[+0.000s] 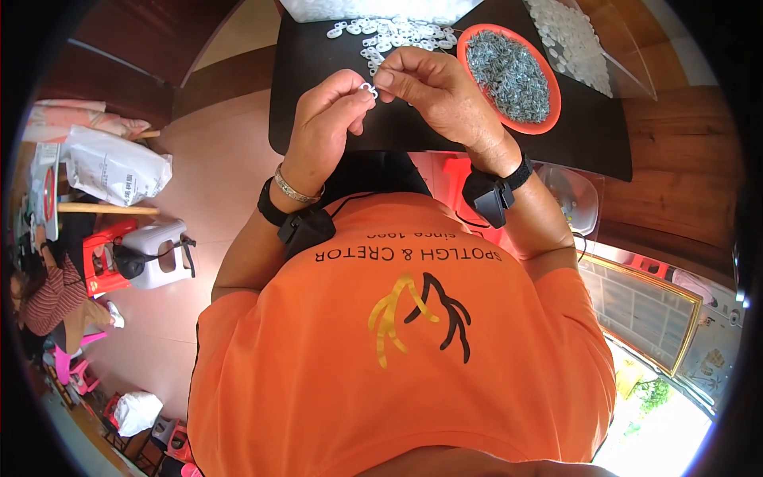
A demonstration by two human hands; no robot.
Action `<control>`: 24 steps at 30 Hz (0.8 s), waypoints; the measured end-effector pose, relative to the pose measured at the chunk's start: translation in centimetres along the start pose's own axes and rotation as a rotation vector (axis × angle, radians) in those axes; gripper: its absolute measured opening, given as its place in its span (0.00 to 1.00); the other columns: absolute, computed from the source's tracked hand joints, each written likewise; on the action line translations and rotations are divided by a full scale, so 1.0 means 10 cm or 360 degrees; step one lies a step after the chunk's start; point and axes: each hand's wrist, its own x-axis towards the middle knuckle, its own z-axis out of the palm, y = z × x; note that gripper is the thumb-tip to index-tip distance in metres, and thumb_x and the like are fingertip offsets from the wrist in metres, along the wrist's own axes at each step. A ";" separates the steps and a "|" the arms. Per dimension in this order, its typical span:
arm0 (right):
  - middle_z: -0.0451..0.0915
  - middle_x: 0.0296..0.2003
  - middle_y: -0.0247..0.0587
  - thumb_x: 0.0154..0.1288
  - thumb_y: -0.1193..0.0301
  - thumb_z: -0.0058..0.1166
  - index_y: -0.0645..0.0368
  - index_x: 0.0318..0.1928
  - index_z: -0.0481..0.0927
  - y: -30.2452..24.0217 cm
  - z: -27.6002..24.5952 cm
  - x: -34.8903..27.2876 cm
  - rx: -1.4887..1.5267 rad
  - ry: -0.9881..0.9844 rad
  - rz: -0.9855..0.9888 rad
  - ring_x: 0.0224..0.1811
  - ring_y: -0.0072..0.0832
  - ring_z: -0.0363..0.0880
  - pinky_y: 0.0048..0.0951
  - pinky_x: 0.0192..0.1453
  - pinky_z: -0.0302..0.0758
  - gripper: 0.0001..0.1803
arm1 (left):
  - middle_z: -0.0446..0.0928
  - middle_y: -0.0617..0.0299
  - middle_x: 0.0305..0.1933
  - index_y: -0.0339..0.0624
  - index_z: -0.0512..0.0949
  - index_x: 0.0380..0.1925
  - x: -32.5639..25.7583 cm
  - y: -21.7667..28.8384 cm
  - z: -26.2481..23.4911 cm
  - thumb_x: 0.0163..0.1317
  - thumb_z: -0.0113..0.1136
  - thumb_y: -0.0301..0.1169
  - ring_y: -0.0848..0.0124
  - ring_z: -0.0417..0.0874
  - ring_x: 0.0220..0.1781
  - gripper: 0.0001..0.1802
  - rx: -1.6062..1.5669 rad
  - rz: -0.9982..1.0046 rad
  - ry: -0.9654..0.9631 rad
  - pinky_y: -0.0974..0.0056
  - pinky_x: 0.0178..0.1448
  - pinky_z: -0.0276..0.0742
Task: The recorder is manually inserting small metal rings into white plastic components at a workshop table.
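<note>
Over the near edge of the dark table (pixel 334 103), my left hand (pixel 326 115) pinches a small white plastic piece with ring-like openings (pixel 369 90) between thumb and fingers. My right hand (pixel 441 91) meets it from the other side, thumb and forefinger pressed together. Whatever those fingertips hold is too small and covered to make out. Beyond my hands lies a loose spread of similar white plastic pieces (pixel 389 33). To the right of my right hand stands an orange bowl (pixel 555 110) full of small grey metal parts (pixel 509 75).
A container of white pieces (pixel 381 9) stands at the table's far edge. More white pieces (pixel 571 44) lie in a clear tray at the far right. On the left are a white sack (pixel 115 167), red and grey stools (pixel 159 254) and a seated person in a striped top (pixel 60 306).
</note>
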 end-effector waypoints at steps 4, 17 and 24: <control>0.76 0.27 0.30 0.70 0.69 0.52 0.63 0.36 0.78 -0.01 0.01 -0.02 -0.0051 0.0022 0.0002 0.33 0.16 0.72 0.20 0.41 0.70 0.10 | 0.64 0.70 0.19 0.36 0.73 0.26 0.00 -0.02 0.00 0.63 0.52 0.31 0.81 0.63 0.22 0.10 -0.0005 -0.0018 0.0000 0.73 0.27 0.59; 0.75 0.26 0.28 0.70 0.67 0.52 0.63 0.34 0.77 0.04 0.06 -0.03 -0.0128 0.0069 0.0069 0.31 0.14 0.70 0.18 0.37 0.67 0.11 | 0.64 0.70 0.18 0.36 0.73 0.25 0.00 -0.02 -0.01 0.62 0.52 0.30 0.81 0.62 0.21 0.10 0.0032 -0.0037 0.0012 0.73 0.26 0.58; 0.74 0.26 0.28 0.70 0.67 0.52 0.62 0.34 0.77 0.06 0.07 -0.05 -0.0101 0.0075 0.0099 0.31 0.14 0.69 0.18 0.37 0.67 0.11 | 0.63 0.70 0.17 0.36 0.73 0.25 -0.01 -0.03 0.00 0.61 0.52 0.30 0.81 0.62 0.21 0.10 0.0050 -0.0049 0.0010 0.73 0.25 0.57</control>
